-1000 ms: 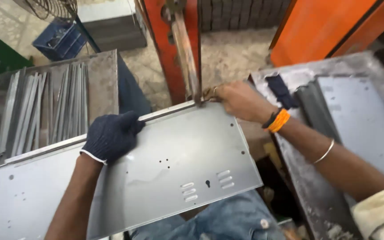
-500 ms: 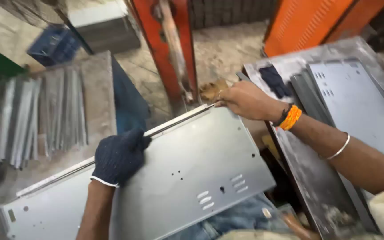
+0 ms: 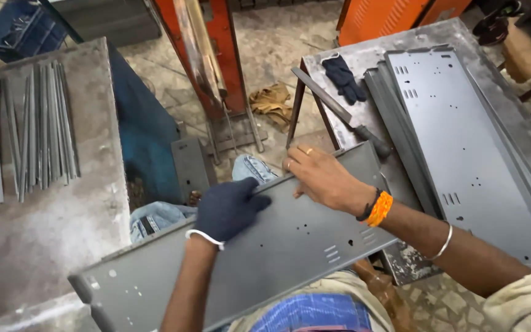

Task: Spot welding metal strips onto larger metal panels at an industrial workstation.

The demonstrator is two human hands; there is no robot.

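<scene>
Gloved left hand (image 3: 227, 208) and bare right hand (image 3: 322, 177), wrist in an orange band, both grip the grey metal panel's (image 3: 278, 246) upper edge.

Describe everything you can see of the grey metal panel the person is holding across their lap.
The panel is a long, flat sheet of dull grey metal with folded edges, small punched holes and a few short louvre slots. It lies tilted across the person's lap, its right end over the edge of the right-hand table. The gloved left hand grips its far edge near the middle; the bare right hand presses on the same edge further right.
</scene>
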